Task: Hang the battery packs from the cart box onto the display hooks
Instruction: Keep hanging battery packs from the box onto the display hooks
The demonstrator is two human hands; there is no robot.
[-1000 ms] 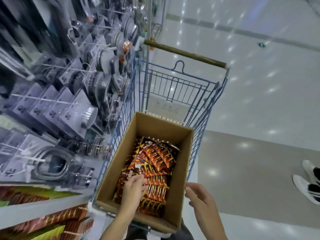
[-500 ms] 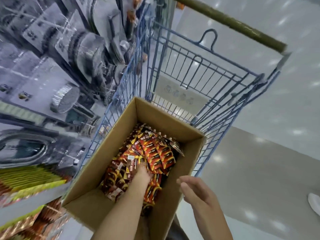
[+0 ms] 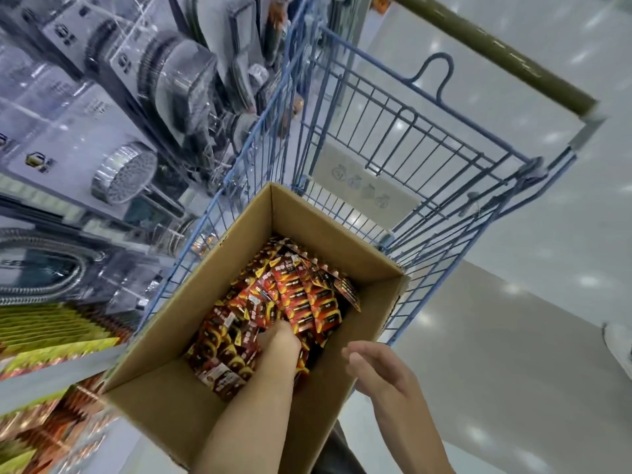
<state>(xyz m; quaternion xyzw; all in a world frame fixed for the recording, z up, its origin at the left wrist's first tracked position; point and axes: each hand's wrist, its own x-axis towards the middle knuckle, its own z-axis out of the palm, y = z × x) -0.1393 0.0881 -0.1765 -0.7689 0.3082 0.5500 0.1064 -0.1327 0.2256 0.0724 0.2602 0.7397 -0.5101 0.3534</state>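
My left hand (image 3: 280,336) digs among the packs (image 3: 301,295) in the box (image 3: 164,401), grip hidden; my right hand (image 3: 379,371) hovers open.

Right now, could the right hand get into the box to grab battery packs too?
Probably yes: the right hand hovers open beside the box, whose top is open. The left hand already sits among the battery packs, crowding that corner.
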